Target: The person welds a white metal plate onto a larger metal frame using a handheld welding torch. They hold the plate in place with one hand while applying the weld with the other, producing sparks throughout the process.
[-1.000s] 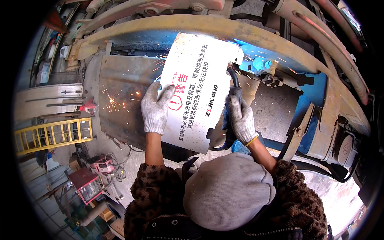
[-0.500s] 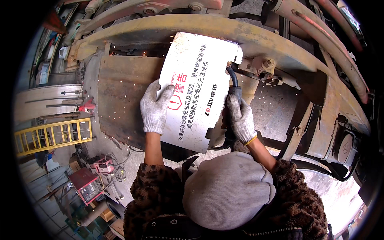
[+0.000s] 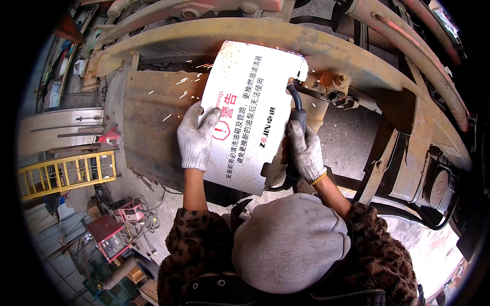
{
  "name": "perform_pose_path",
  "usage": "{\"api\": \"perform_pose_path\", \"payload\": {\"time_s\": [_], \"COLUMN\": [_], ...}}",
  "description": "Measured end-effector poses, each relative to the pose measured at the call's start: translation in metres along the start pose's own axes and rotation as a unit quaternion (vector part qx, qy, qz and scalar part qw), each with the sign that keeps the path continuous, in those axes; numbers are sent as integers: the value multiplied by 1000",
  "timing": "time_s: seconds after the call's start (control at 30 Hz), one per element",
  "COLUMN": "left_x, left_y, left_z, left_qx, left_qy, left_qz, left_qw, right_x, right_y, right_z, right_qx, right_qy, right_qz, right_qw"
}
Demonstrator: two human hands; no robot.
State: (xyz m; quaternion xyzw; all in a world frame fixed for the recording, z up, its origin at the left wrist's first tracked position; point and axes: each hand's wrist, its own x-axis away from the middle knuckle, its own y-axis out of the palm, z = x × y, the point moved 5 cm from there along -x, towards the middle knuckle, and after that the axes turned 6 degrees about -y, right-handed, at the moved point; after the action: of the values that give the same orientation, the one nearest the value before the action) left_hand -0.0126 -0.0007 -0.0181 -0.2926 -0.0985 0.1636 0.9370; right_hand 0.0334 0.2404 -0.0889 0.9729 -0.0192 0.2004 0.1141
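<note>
My left hand (image 3: 195, 137), in a whitish knit glove, pinches the left edge of a white printed sheet (image 3: 255, 112) between thumb and fingers. The sheet stands between me and the spot where sparks fly. In my gloved right hand (image 3: 309, 153) is a welding torch (image 3: 296, 97) with a black handle and a bent neck. Its tip is hidden behind the sheet's right edge, where a bright glow shows next to a bolted bracket (image 3: 339, 81). Behind the sheet runs a curved, rusty yellow beam (image 3: 173, 38).
A rusty steel plate (image 3: 158, 112) lies left of the sheet. Farther left are a yellow ladder (image 3: 66, 175), a red welding machine (image 3: 108, 237) and tangled cables (image 3: 148, 222) on the floor. Steel arms and brackets (image 3: 377, 168) stand at right.
The glow near the torch tip is brighter and lights the bracket. Longer spark streaks fly left of the sheet. My hands and the sheet have shifted very slightly left.
</note>
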Motion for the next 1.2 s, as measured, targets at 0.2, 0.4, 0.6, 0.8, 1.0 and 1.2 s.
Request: {"api": "perform_pose_path", "payload": {"time_s": [0.2,0.4,0.6,0.8,1.0,1.2], "left_x": [4,11,7,10,10,15], "left_y": [2,7,6,7,3,6], "left_z": [3,10,7,8,7,11], "left_qx": [3,44,66,52,29,80], "left_qy": [4,-21,-30,-46,-30,-29], "left_qz": [12,-9,-39,-42,-36,-32], "left_qw": [1000,999,997,997,998,996], "right_x": [-5,0,1,3,3,6], "right_y": [-7,-10,-5,-7,-3,-7], "right_z": [10,8,7,8,7,3], "right_qx": [25,61,-6,-8,-15,-11], "right_qy": [-42,-16,-6,-15,-6,4], "right_qz": [-2,9,2,4,-3,-17], "right_qw": [999,998,1000,1000,1000,1000]}}
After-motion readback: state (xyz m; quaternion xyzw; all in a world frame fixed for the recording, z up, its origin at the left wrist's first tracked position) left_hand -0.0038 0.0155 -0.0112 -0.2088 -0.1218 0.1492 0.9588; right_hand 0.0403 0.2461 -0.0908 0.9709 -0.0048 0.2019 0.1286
